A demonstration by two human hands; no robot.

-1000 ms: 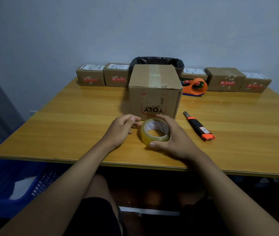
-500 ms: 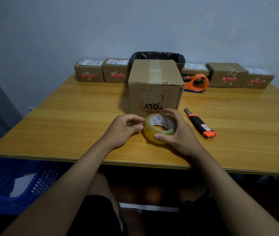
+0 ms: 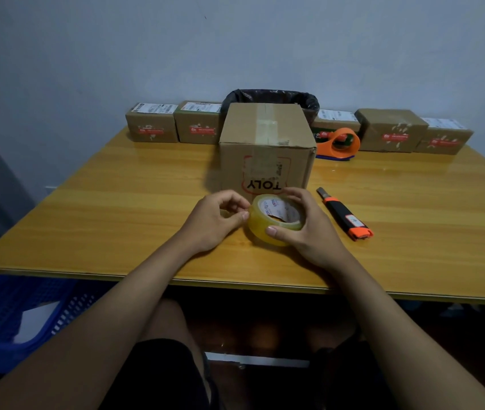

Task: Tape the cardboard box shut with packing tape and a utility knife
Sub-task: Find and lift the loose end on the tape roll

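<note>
A brown cardboard box (image 3: pixel 267 149) stands in the middle of the wooden table (image 3: pixel 117 208), its flaps down and an old tape strip across the top. Just in front of it my right hand (image 3: pixel 309 229) holds a roll of clear yellowish packing tape (image 3: pixel 267 229), tilted up off the table. My left hand (image 3: pixel 214 220) pinches at the roll's left edge with thumb and fingertips. A black and orange utility knife (image 3: pixel 344 216) lies on the table to the right of my right hand, untouched.
Several small labelled parcels (image 3: pixel 152 125) line the back edge along the wall. An orange tape dispenser (image 3: pixel 338 143) sits behind the box at the right, and a black-lined bin (image 3: pixel 273 97) behind it. A blue plastic crate (image 3: pixel 7 315) stands on the floor at the left.
My right hand has tipped the tape roll up from flat on the table. My left hand has closed in and now pinches the roll's left edge.
</note>
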